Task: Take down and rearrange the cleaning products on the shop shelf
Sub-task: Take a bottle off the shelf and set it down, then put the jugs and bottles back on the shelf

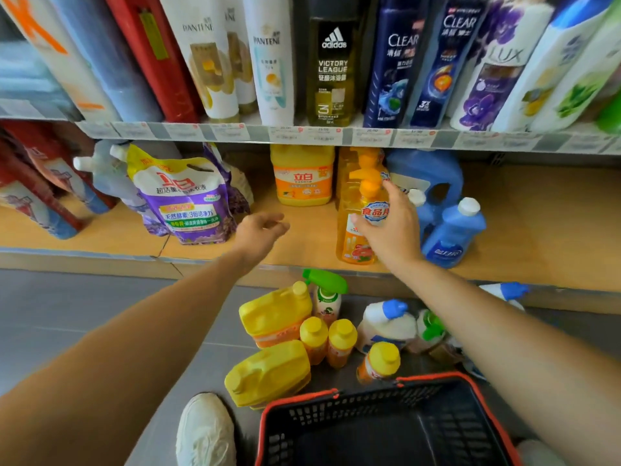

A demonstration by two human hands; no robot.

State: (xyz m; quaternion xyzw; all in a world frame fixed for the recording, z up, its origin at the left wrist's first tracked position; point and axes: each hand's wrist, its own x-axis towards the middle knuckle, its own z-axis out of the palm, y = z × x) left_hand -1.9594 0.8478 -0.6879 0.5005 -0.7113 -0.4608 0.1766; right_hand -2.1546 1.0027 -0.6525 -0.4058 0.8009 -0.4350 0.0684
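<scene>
On the lower wooden shelf (100,233) stands an orange pump bottle (353,243) of dish soap. My right hand (393,230) holds it, thumb across the front and fingers round its right side. More pump bottles stand right behind it. My left hand (260,230) hovers over the bare shelf to its left, fingers loosely curled and holding nothing. A yellow-orange jug (304,176) stands at the back, purple refill pouches (188,200) lean at the left, and blue bottles (452,233) stand at the right.
On the grey floor below lie two yellow jugs (268,375), small orange bottles (327,341) and spray bottles (326,294). A black basket with a red rim (336,395) sits at the bottom. My white shoe (205,432) is beside it. Shampoo bottles (332,68) fill the upper shelf.
</scene>
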